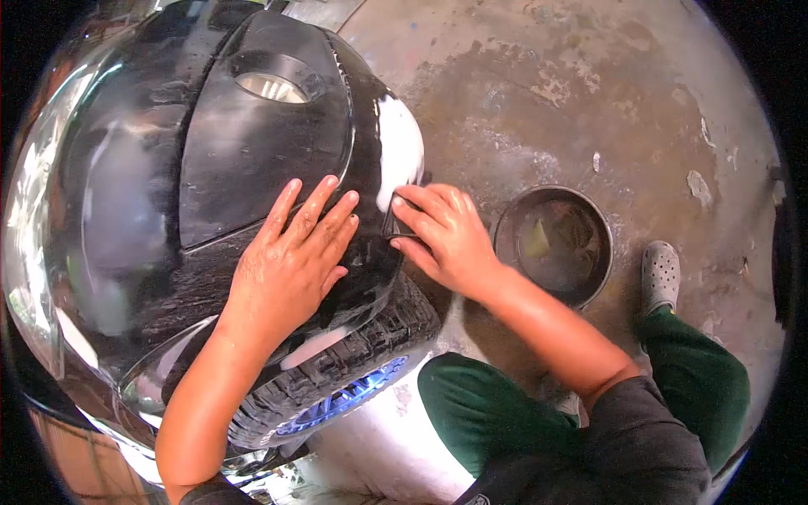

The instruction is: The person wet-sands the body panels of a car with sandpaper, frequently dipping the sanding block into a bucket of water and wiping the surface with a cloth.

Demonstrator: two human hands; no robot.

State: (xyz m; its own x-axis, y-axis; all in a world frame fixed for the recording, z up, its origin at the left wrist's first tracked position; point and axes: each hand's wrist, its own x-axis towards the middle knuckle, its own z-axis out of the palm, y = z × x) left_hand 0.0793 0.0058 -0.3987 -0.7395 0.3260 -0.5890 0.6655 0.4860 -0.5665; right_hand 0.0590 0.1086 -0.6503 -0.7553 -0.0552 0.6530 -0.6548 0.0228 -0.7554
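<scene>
A glossy black car [126, 202] fills the left side, its dark body panel [261, 160] wet and streaked in places. My left hand [295, 252] lies flat on the panel above the wheel, fingers spread and holding nothing. At the body's rounded corner, beside a bright white patch [399, 147], my right hand [446, 231] pinches a thin, dark folded sheet [390, 222] against the surface. The sheet looks like sandpaper, but most of it is hidden under the fingers. Both hands look wet.
Below my hands is a knobbly black tire [353, 358] with a blue-lit rim [349, 396]. A round dark basin [604, 252] with water and a yellowish piece [535, 239] stands on the stained concrete floor [640, 109]. My grey clog [661, 273] is right of it.
</scene>
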